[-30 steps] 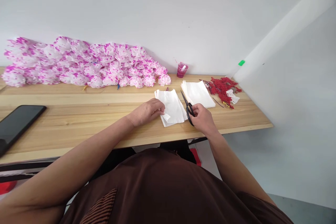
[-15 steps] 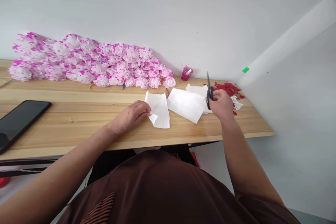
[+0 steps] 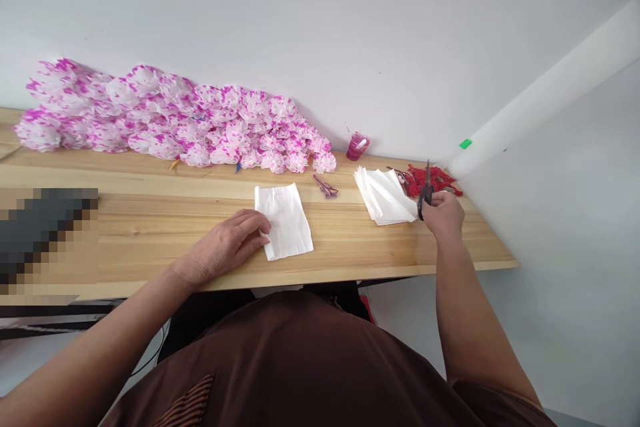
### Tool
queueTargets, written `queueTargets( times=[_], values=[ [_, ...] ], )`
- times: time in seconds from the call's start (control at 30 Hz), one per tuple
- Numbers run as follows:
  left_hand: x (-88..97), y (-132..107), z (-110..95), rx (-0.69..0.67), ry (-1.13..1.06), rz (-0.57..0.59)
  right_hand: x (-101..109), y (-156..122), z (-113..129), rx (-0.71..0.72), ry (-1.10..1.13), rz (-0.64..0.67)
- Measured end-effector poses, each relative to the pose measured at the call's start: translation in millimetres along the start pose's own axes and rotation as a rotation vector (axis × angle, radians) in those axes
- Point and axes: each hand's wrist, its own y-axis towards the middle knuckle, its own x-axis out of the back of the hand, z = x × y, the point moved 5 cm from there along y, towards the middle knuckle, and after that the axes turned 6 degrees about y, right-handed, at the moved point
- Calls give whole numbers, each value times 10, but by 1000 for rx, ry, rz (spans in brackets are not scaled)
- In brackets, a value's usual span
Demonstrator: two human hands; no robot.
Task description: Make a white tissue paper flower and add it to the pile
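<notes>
My left hand (image 3: 227,245) lies on the wooden table (image 3: 150,227), fingers spread, its fingertips on the left edge of a white sheet of tissue paper (image 3: 285,220). My right hand (image 3: 444,213) is closed round the handles of black scissors (image 3: 425,190), blades pointing up, just right of a stack of white tissue sheets (image 3: 386,195) and in front of a heap of red wire pieces (image 3: 430,179).
Many pink-and-white paper flowers (image 3: 170,123) are piled along the wall. A small pink cup (image 3: 357,145) stands at the back. A short purple twist (image 3: 325,185) lies between the sheets. A dark flat object (image 3: 45,227), blurred out, rests at the left.
My right hand carried the scissors and a sheet to the right; that sheet now lies on the stack. My left hand slid its sheet left and flattened on it.
</notes>
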Motion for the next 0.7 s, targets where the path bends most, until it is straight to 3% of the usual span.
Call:
queueTargets(
  times=[0.17, 0.3, 0.43, 0.7],
  values=[
    [-7, -33, -7, -39, -18, -51, -239, -119, 444, 169, 10, 183],
    [3, -44, -35, -67, -24, -94, -483, -182, 628, 274, -175, 307],
    [16, -54, -49, -80, -34, -108, -549, -108, 607, 196, -256, 273],
    [29, -69, -55, -112, -37, -95, -665, 61, 635, 44, -96, 299]
  ],
)
